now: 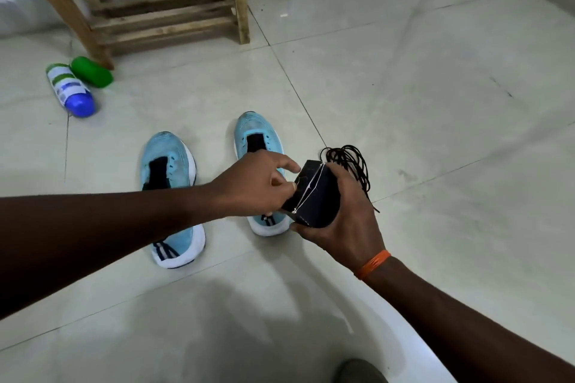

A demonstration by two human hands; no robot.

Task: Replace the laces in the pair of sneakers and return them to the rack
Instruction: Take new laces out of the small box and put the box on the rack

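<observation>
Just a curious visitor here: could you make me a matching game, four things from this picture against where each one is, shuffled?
1. pair of pale blue knit sneakers
2. bundle of thin black laces
3. white plastic bottle with a blue cap
4. slatted wooden rack

A. standing furthest back, beyond the bottle
B. lying on its side on the tiled floor
C. in the right hand, with a black packet
D. side by side on the floor, unlaced

Pairs: 1-D, 2-C, 3-B, 4-A
</observation>
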